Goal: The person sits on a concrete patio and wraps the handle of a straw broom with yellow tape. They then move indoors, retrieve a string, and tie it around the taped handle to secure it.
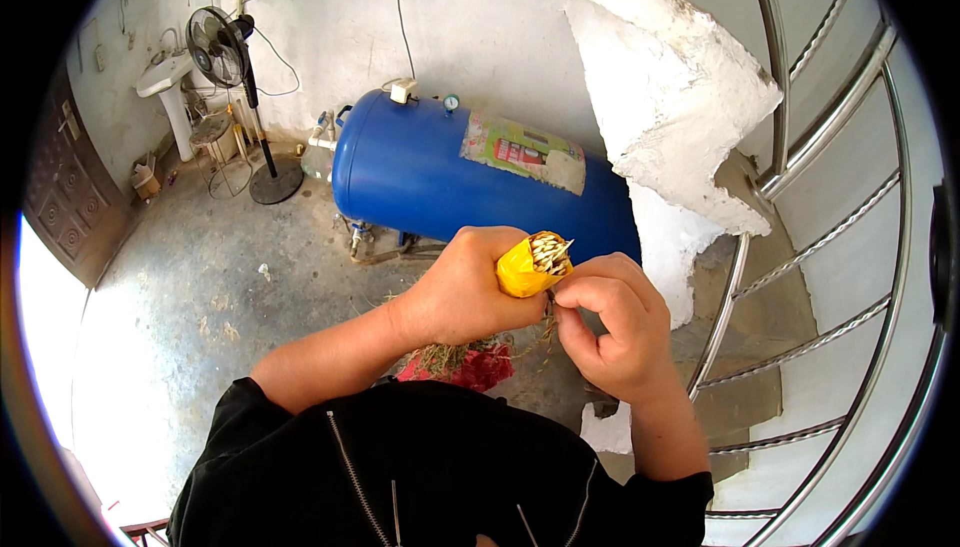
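My left hand [478, 285] is closed around a bundle of thin pale stalks [551, 254], whose cut ends face up. Bright yellow wrapping [517, 269] encircles the bundle just below those ends. Close against its right side, my right hand [622, 322] pinches thumb and forefinger together; a small dark wisp shows at the fingertips, too small to name. Dry greenish plant stems [440, 359] hang below my left hand, over a red piece of material [482, 369] near my lap. The lower part of the bundle is hidden by my left hand.
A large blue tank [415, 172] with a gauge lies by the far wall. At the back left stand a pedestal fan [258, 137], a stool [212, 130] and a washbasin [165, 75]. Metal stair railings [835, 232] curve along the right, beside rough white plaster [665, 87].
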Tool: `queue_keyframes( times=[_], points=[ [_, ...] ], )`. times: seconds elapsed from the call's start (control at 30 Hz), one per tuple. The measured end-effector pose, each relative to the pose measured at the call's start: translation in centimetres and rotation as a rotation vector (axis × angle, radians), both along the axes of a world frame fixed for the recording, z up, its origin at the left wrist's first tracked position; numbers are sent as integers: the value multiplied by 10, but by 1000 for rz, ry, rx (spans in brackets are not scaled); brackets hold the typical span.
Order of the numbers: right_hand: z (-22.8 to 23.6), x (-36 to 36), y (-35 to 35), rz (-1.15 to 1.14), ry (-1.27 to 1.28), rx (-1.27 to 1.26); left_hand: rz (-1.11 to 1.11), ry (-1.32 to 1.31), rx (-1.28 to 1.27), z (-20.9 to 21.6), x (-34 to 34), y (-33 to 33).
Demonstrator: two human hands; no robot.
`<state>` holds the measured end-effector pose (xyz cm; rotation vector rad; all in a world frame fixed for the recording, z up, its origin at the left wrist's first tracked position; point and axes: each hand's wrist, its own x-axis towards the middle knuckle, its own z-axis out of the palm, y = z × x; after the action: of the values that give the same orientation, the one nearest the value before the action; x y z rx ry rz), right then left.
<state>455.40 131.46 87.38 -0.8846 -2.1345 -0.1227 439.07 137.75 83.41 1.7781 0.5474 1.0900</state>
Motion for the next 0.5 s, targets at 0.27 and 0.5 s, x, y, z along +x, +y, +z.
queue_keyframes(
  times=[0.27,0.5],
  points=[
    [10,0,0,-13,-144,-22,50,66,160,4,3,-1],
    [9,-4,1,-119,-20,-131,75,82,164,7,5,3]
  ],
)
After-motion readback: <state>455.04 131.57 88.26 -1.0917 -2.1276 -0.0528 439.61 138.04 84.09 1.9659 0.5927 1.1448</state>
